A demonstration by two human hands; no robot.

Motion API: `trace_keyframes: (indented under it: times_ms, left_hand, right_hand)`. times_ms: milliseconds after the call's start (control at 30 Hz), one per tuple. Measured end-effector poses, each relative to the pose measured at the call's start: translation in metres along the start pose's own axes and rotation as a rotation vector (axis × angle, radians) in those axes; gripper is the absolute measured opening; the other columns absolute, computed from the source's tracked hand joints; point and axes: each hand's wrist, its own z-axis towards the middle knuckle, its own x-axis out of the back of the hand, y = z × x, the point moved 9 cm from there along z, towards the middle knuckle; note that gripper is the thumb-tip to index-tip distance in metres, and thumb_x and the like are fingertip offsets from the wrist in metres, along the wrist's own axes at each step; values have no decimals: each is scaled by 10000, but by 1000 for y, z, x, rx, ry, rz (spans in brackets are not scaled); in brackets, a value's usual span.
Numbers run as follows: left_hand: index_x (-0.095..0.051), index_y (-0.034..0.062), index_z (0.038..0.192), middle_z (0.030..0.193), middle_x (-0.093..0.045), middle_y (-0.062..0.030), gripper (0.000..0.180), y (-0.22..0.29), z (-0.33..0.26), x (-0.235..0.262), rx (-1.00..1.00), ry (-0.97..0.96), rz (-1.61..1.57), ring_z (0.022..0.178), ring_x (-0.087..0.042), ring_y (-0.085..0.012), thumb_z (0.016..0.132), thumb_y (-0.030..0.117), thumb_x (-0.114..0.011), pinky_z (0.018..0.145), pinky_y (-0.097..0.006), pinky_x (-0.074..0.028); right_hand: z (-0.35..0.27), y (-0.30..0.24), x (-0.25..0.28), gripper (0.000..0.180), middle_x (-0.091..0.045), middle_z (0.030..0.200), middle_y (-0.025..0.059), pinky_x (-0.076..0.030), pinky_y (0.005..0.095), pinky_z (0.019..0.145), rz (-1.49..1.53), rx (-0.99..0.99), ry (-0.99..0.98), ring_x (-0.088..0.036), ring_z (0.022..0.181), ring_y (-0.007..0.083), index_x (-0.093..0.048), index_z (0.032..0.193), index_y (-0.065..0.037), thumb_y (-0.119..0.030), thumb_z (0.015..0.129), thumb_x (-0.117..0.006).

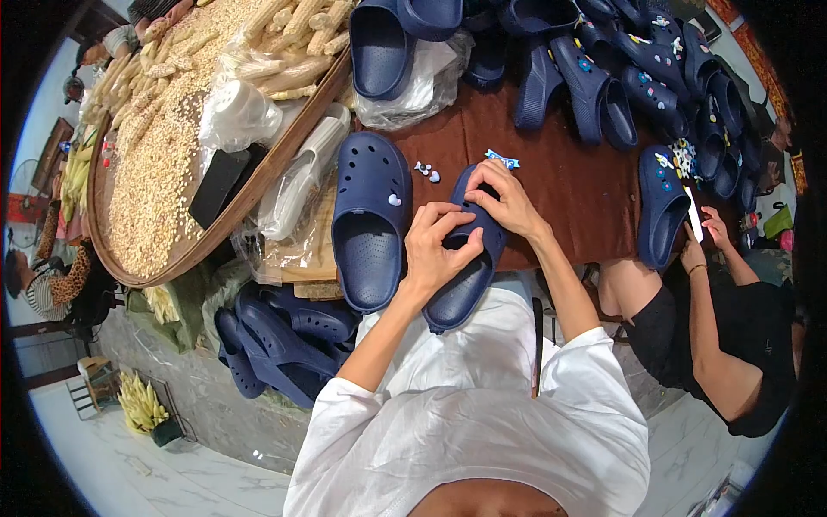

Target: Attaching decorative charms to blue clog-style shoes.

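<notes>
A navy clog (469, 289) lies tilted at the table's front edge, its heel toward me. My left hand (438, 250) grips its upper, with the thumb at the foot opening. Over the toe, my right hand (506, 200) has its thumb and fingertips pinched together against the upper; whatever is between them is hidden. Just beyond those fingers is a blue-and-white charm (502, 158). To the left lies the matching navy clog (370, 220), with a white heart charm (394, 200) on its upper. Several small white charms (426, 171) rest on the brown cloth between the two clogs.
A large round tray (284, 164) of corn kernels stands at the left, holding a black phone (226, 185). Wrapped white clogs (306, 177) lie beside it. Navy clogs (586, 86) pile up at the back right. A co-worker (732, 345) handles another clog (662, 207) at the right.
</notes>
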Motion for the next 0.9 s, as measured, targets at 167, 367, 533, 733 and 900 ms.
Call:
trace_keyframes:
  times_ms: [167, 367, 533, 733, 900]
  left_hand:
    - [-744, 56, 890, 957, -658, -94, 227, -1, 0, 1, -9, 21, -8, 887, -633, -269, 704, 175, -795, 776, -371, -524]
    - [-740, 55, 884, 958, -655, -93, 221, 1, -1, 2, 1, 22, -1, 891, -633, -267, 702, 168, -794, 777, -372, -522]
    - [-740, 58, 926, 984, -663, -110, 200, 2, -1, 1, 3, -5, -14, 914, -633, -272, 748, 145, -767, 795, -367, -514]
    - [-687, 34, 1108, 1090, -673, -126, 214, 1, -6, 23, 224, -39, -285, 1022, -628, -260, 902, 44, -628, 887, -348, -493]
    - [-659, 9, 1101, 1078, -620, -184, 504, 100, 14, 67, 106, -174, -1212, 943, -608, -278, 1044, 400, -347, 863, -387, -500]
  right_hand:
    - [-11, 24, 11, 85, -580, 919, 61, -463, 309, 775, 217, -112, 280, -556, 827, 184, -577, 862, -21, -47, 893, -652]
    - [-11, 47, 40, 74, -608, 942, 61, -483, 294, 763, 81, -258, 492, -616, 870, 159, -642, 932, -19, -80, 909, -676]
    - [-5, 47, 41, 109, -637, 975, 97, -501, 355, 802, -140, -262, 468, -645, 909, 253, -698, 983, -46, -111, 903, -660]
    - [29, 10, 21, 126, -652, 974, 111, -508, 326, 778, -182, -151, 303, -658, 876, 238, -700, 1002, -36, -63, 889, -651]
    - [57, 11, -27, 208, -626, 1001, 113, -496, 381, 830, -287, -134, -63, -636, 967, 289, -676, 1045, -54, -140, 857, -684]
